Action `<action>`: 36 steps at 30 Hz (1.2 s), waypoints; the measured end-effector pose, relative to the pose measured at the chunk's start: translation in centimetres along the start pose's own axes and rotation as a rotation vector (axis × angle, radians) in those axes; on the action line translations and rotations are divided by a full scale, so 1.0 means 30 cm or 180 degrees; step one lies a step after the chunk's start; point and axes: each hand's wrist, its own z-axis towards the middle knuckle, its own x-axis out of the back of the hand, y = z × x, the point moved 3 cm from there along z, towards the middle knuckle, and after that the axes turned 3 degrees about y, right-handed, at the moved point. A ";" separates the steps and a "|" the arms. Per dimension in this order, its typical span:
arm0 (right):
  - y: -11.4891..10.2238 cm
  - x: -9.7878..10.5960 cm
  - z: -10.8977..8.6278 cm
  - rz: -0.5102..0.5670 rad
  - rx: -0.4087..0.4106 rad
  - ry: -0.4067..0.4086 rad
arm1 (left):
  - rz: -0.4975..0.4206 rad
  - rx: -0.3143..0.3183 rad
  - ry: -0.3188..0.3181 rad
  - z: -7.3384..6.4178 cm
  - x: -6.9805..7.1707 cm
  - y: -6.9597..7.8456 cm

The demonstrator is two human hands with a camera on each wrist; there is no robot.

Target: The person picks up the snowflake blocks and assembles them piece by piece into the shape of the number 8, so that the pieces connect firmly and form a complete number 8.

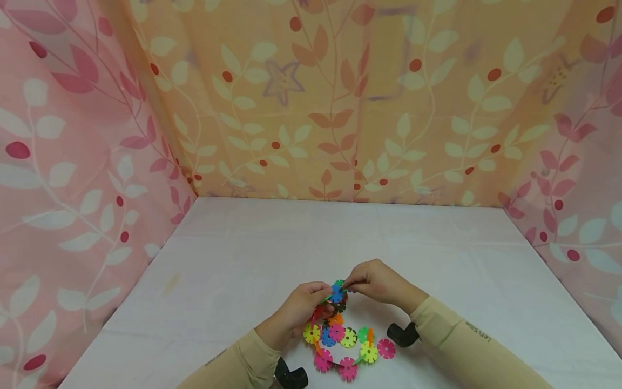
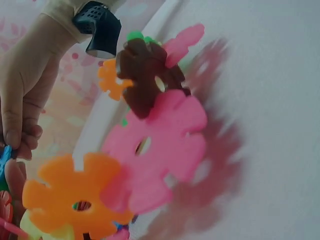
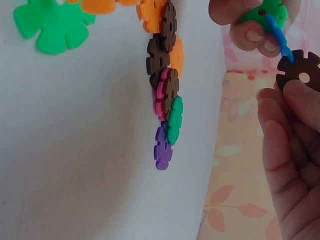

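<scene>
A chain of colourful notched plastic discs (image 1: 347, 369) curves over the white table below both hands. My left hand (image 1: 303, 307) holds part of it, and in the right wrist view its thumb and fingers pinch a brown disc (image 3: 301, 75). Across from it, my right hand (image 1: 381, 282) pinches a green disc (image 3: 267, 16). A blue disc (image 3: 278, 37), seen edge-on, links the green and brown ones between the hands. Close to the left wrist camera hang a pink disc (image 2: 165, 150) and an orange disc (image 2: 70, 192), interlocked with others.
Black wrist cameras (image 1: 403, 335) sit by both sleeves. The white tabletop (image 1: 272, 237) reaches back to a yellow leaf-patterned curtain (image 1: 291, 124), with pink curtains (image 1: 87, 189) along the sides. A purple disc (image 3: 162, 148) ends one string of discs near the table.
</scene>
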 end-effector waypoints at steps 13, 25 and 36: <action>-0.021 -0.001 0.003 -0.0165 0.0330 0.0119 | -0.0081 -0.0052 0.0025 0.000 -0.015 0.016; 0.028 -0.011 0.049 -0.0316 0.0022 -0.0282 | 0.0360 -0.0088 -0.0156 0.013 0.002 0.026; 0.130 -0.079 0.062 -0.1156 -0.0089 -0.0599 | 0.0451 -0.0104 -0.0070 0.016 0.021 0.027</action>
